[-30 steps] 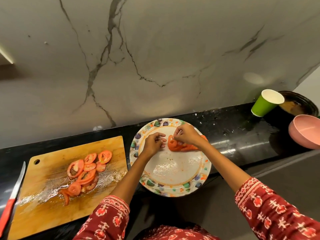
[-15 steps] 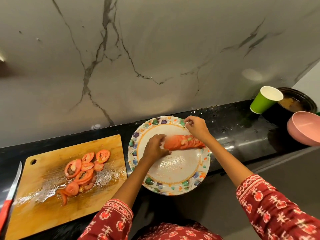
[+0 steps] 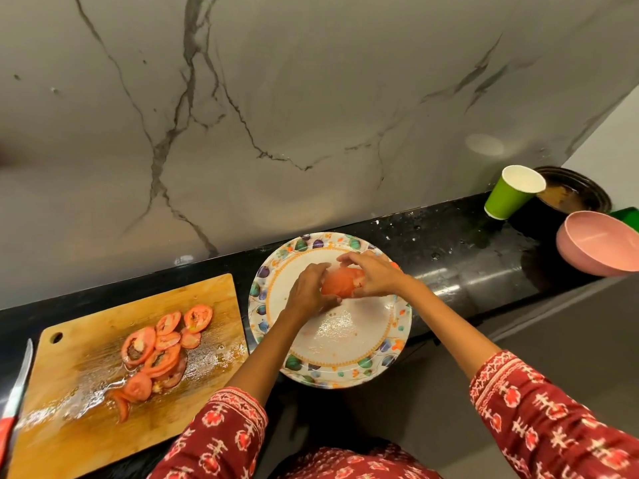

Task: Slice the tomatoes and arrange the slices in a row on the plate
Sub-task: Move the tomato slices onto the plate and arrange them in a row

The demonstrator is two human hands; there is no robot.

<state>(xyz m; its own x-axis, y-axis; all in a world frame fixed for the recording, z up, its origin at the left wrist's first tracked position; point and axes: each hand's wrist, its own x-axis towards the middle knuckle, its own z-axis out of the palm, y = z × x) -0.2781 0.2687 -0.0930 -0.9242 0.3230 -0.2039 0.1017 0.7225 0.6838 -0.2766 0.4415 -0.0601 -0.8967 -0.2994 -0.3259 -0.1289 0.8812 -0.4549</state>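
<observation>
Both hands over the patterned plate (image 3: 401,326) on the black tabletop (image 3: 460,257). Left hand (image 3: 309,288) and right hand (image 3: 375,274) have fingers curled round a bunch of tomato slices (image 3: 340,281) between them. More slices (image 3: 159,350) on the wet cutting board (image 3: 69,402), knife (image 3: 15,399) just left.

A home kitchen: black stone bench (image 3: 449,250), marble-veined wall (image 3: 311,98), wooden chopping board (image 3: 86,385), knife (image 3: 15,395), patterned plate (image 3: 332,371).
</observation>
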